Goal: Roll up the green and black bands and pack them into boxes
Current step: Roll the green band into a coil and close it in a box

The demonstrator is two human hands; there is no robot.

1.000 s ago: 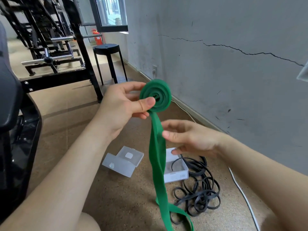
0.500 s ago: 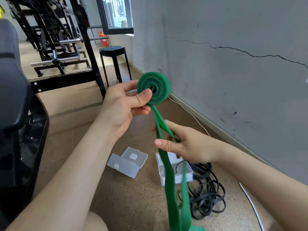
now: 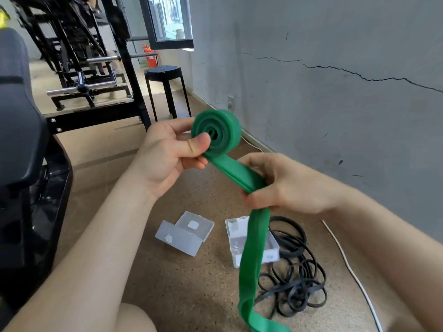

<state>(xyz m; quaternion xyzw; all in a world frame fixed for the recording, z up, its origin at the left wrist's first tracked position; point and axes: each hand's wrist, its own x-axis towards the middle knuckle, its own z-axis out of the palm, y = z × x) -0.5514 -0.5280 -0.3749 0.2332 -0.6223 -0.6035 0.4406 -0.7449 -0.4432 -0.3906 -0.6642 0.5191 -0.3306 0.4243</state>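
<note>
A green band (image 3: 225, 133) is partly wound into a thick coil held up in front of me. My left hand (image 3: 167, 154) pinches the coil, thumb on its face and fingers behind. My right hand (image 3: 282, 183) grips the loose tail just below the coil; the rest of the tail hangs down to the floor. On the floor lie a tangled black band (image 3: 294, 281), an open clear plastic box (image 3: 184, 232) and a second clear box (image 3: 233, 243), partly hidden behind the green tail.
A grey cracked wall (image 3: 335, 104) runs along the right, with a white cable (image 3: 352, 271) on the floor beside it. A black stool (image 3: 165, 75) and black gym frames (image 3: 91, 68) stand behind. A black padded seat (image 3: 19, 140) is at my left.
My right hand has moved up the tail and closed round it close to the coil. The coil has turned a little, and the tail now slants from coil to right hand.
</note>
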